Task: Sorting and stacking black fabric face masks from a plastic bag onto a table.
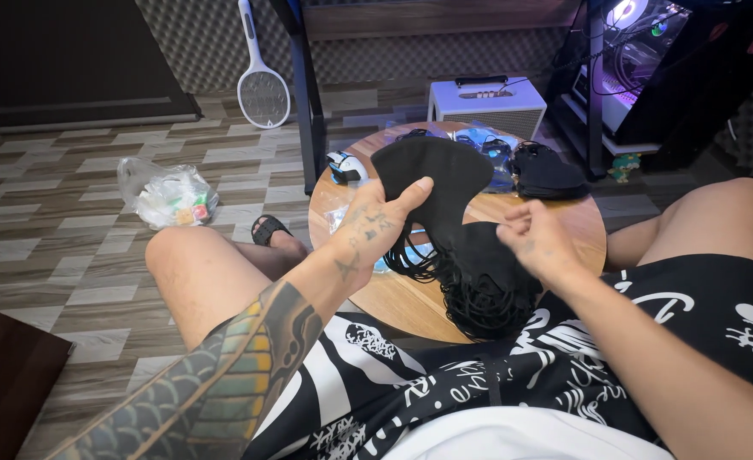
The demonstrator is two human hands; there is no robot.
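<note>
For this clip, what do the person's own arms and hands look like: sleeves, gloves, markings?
Both arms are bare, with no sleeves and no gloves. The left forearm carries a large coloured tattoo of scale-like shapes in dark green, yellow and orange, and the left hand has small dark tattoos on its back. The right hand and right forearm show no clear markings. No rings, watch or bracelets are visible.

both hands raised: left hand [375, 223] pinching, right hand [536, 241] loosely curled.
</note>
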